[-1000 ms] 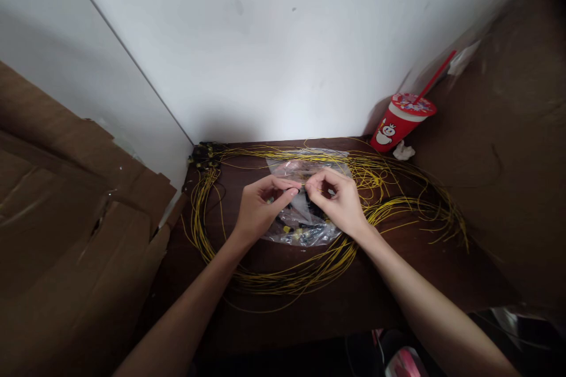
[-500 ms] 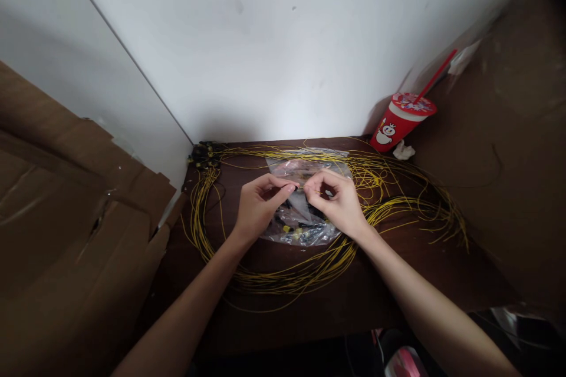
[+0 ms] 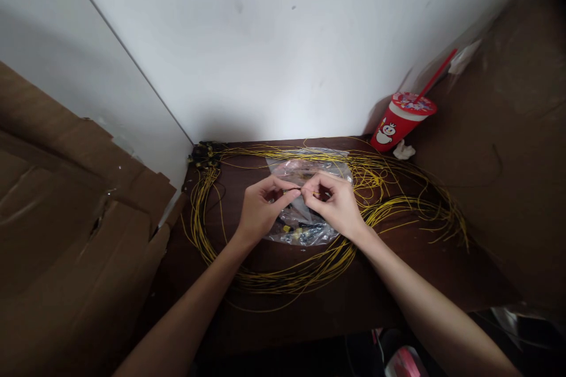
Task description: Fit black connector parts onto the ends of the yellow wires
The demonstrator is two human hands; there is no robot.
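My left hand (image 3: 260,209) and my right hand (image 3: 333,205) meet fingertip to fingertip above a clear plastic bag (image 3: 305,230) of small black and yellow parts. Between the pinched fingers runs a thin yellow wire end (image 3: 307,191); a small dark piece sits at the left fingertips, too small to make out. Around the bag lies a big loose coil of yellow wires (image 3: 287,280) on the dark wooden table (image 3: 354,306). A cluster of dark connectors (image 3: 203,156) ends the wires at the table's far left corner.
A red paper cup with a straw (image 3: 400,123) stands at the far right corner beside a crumpled white scrap (image 3: 403,151). Brown cardboard (image 3: 66,218) leans on the left, and more cardboard (image 3: 508,159) walls the right. A white wall backs the table.
My right hand has shifted slightly left, closing the small gap to my left fingertips. The bag, wires and cup have not moved.
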